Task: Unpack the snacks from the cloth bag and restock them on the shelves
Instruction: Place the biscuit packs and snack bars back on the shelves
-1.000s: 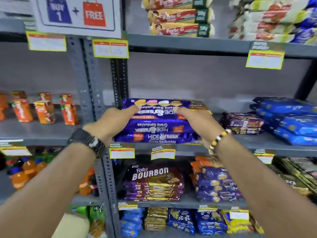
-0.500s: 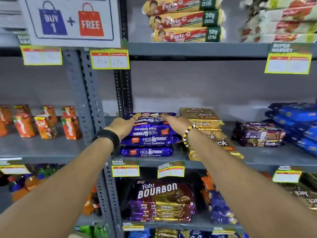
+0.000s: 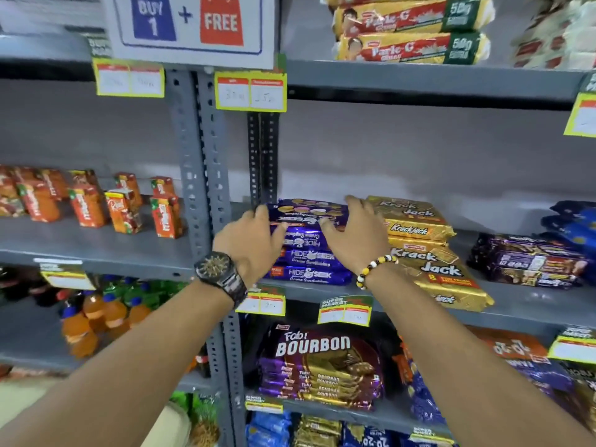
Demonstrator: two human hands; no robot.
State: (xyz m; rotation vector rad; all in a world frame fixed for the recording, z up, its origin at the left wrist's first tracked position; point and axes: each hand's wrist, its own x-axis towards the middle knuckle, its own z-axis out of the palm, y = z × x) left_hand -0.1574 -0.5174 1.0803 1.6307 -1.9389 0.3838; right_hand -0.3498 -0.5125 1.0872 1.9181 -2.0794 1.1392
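A stack of purple Hide & Seek biscuit packs [image 3: 309,262] lies on the middle grey shelf [image 3: 516,304], just right of the upright post. My left hand [image 3: 254,240], with a dark watch on its wrist, touches the stack's left end with its fingers spread. At the right end of the top pack my right hand [image 3: 354,233], wearing a bead bracelet, rests with straight, spread fingers. Neither hand curls round a pack. The cloth bag is not clearly in view.
Gold Krack Jack packs [image 3: 419,233] sit right against the stack, with dark purple packs [image 3: 532,262] and blue packs [image 3: 574,227] further right. Juice cartons [image 3: 125,211] stand on the left shelf. Bourbon packs [image 3: 316,366] lie below, Parle-G packs [image 3: 409,46] above. Orange bottles [image 3: 96,317] fill the lower left.
Both hands carried the purple packs back onto the shelf beside the Krack Jack packs, set them down, and have loosened from gripping the ends to lying spread on the stack.
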